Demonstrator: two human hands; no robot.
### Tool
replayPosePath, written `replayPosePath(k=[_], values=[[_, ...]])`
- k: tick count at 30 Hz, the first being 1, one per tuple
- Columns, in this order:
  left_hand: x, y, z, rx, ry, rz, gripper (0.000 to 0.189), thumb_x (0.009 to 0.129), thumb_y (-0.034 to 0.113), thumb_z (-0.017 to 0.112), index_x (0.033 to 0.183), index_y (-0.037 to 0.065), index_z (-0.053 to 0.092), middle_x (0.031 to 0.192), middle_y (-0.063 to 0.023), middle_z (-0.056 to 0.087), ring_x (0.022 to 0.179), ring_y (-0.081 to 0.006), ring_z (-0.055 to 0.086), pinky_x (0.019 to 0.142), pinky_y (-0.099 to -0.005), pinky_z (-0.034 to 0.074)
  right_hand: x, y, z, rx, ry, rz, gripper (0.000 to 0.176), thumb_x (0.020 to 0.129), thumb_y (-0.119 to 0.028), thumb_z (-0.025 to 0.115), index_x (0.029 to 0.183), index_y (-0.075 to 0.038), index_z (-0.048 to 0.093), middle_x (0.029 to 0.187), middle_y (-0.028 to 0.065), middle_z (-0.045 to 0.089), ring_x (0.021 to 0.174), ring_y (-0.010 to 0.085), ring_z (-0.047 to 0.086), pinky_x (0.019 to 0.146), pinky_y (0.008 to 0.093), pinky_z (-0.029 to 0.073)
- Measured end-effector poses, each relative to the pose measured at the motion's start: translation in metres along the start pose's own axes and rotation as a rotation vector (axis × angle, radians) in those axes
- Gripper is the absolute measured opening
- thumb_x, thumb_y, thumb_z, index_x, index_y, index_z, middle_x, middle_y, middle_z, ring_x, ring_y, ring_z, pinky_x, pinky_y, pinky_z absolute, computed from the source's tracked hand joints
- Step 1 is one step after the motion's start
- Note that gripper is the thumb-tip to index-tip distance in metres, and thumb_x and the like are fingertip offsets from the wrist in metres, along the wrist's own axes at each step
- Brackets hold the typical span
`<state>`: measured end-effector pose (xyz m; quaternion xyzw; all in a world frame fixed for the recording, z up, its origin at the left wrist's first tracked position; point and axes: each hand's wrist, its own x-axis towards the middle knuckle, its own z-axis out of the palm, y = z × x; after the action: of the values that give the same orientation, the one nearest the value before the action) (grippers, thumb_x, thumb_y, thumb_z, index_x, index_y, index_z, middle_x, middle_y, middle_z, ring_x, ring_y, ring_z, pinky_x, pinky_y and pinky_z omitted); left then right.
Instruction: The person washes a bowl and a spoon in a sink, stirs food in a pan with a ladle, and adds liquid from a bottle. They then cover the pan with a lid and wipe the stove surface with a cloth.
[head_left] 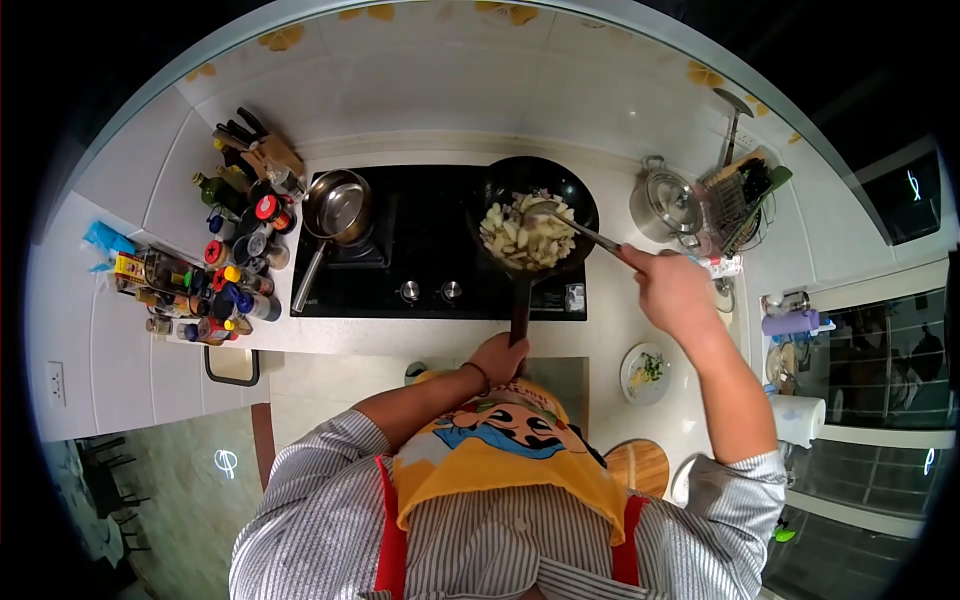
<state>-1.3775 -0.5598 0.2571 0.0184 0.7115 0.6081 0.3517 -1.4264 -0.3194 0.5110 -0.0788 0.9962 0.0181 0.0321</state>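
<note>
A black wok sits on the right side of the cooktop, with pale chopped pieces and some purplish bits in it. My left hand is closed around the wok's dark handle, close to my apron. From the right, my right hand grips the handle of a metal spatula or ladle. Its head rests among the chopped food, so its exact shape is partly hidden.
A steel saucepan stands on the left burner. Bottles and jars crowd the left corner beside a knife block. To the right are a lidded steel pot, a plate with chopped greens, and a wooden board.
</note>
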Motion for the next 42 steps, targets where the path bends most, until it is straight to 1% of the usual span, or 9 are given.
replayPosePath(k=[4,12,14,16,20,24,31,36,42], values=[[-0.005,0.009,-0.002,0.005,-0.024,-0.014,0.044,0.101,0.036,0.047,0.081,0.0,0.061,0.069,-0.0098,0.065,0.059,-0.0245,0.062,0.063,-0.0404,0.051,-0.021,0.002,-0.025,-0.095,-0.077,0.004,0.041,0.091,-0.013,0.062,0.129,-0.023,0.072,0.088,0.0159,0.071,0.082,0.0344,0.071,0.072,0.0463,0.056],[0.003,-0.01,-0.003,0.068,-0.012,0.032,0.045,0.101,0.041,0.049,0.089,0.0,0.063,0.077,-0.0126,0.068,0.064,-0.0247,0.066,0.067,-0.04,0.053,0.007,0.016,0.076,-0.023,-0.046,0.064,0.042,0.091,-0.016,0.062,0.132,-0.021,0.069,0.087,0.0187,0.073,0.083,0.0357,0.072,0.073,0.048,0.057],[0.008,-0.017,-0.005,0.065,-0.018,0.042,0.046,0.101,0.043,0.05,0.091,0.0,0.064,0.081,-0.0136,0.069,0.066,-0.0249,0.066,0.068,-0.04,0.053,0.013,0.026,0.084,0.074,-0.01,0.132,0.041,0.092,-0.015,0.061,0.132,-0.021,0.068,0.09,0.0203,0.073,0.086,0.0392,0.071,0.076,0.0504,0.057],[-0.001,-0.006,-0.008,-0.126,-0.117,-0.095,0.04,0.105,0.042,0.051,0.099,0.003,0.06,0.079,-0.0072,0.066,0.066,-0.0187,0.064,0.061,-0.0341,0.054,0.019,0.028,0.107,0.201,0.014,0.136,0.041,0.092,-0.014,0.06,0.132,-0.021,0.067,0.093,0.0203,0.074,0.089,0.0407,0.07,0.078,0.0509,0.057],[0.018,-0.033,-0.006,0.002,-0.095,-0.011,0.039,0.105,0.041,0.051,0.099,0.004,0.059,0.078,-0.0064,0.065,0.065,-0.0174,0.064,0.059,-0.0331,0.054,0.017,0.021,0.142,0.529,0.073,0.026,0.04,0.093,-0.013,0.059,0.132,-0.021,0.067,0.1,0.0187,0.074,0.094,0.0434,0.068,0.084,0.0512,0.056],[0.008,-0.021,-0.007,-0.094,-0.113,-0.033,0.04,0.105,0.042,0.051,0.099,0.003,0.059,0.079,-0.007,0.065,0.064,-0.0174,0.063,0.058,-0.0338,0.054,-0.001,0.018,0.091,0.324,-0.05,0.02,0.039,0.094,-0.016,0.059,0.132,-0.021,0.068,0.103,0.0177,0.074,0.093,0.0414,0.069,0.084,0.0498,0.057],[0.0,-0.006,-0.007,-0.189,-0.121,-0.077,0.04,0.105,0.041,0.051,0.097,0.003,0.058,0.077,-0.0078,0.063,0.062,-0.018,0.062,0.056,-0.0338,0.053,-0.038,0.002,-0.018,-0.07,-0.101,0.033,0.04,0.092,-0.015,0.062,0.131,-0.022,0.07,0.087,0.0181,0.073,0.083,0.0365,0.071,0.073,0.0484,0.056],[0.002,-0.01,-0.005,-0.222,-0.129,-0.083,0.039,0.105,0.04,0.051,0.096,0.003,0.057,0.075,-0.0067,0.061,0.059,-0.0179,0.059,0.056,-0.0337,0.053,-0.026,0.006,0.061,-0.015,-0.095,-0.005,0.041,0.09,-0.014,0.063,0.129,-0.022,0.07,0.087,0.0164,0.073,0.082,0.0358,0.072,0.072,0.0476,0.057],[0.0,-0.007,-0.003,-0.2,-0.115,-0.097,0.038,0.105,0.04,0.052,0.099,0.003,0.057,0.077,-0.0072,0.063,0.059,-0.0177,0.061,0.055,-0.0335,0.053,-0.005,0.011,0.119,0.203,-0.024,0.14,0.041,0.093,-0.015,0.061,0.133,-0.023,0.067,0.092,0.0196,0.073,0.088,0.04,0.07,0.078,0.0506,0.057]])
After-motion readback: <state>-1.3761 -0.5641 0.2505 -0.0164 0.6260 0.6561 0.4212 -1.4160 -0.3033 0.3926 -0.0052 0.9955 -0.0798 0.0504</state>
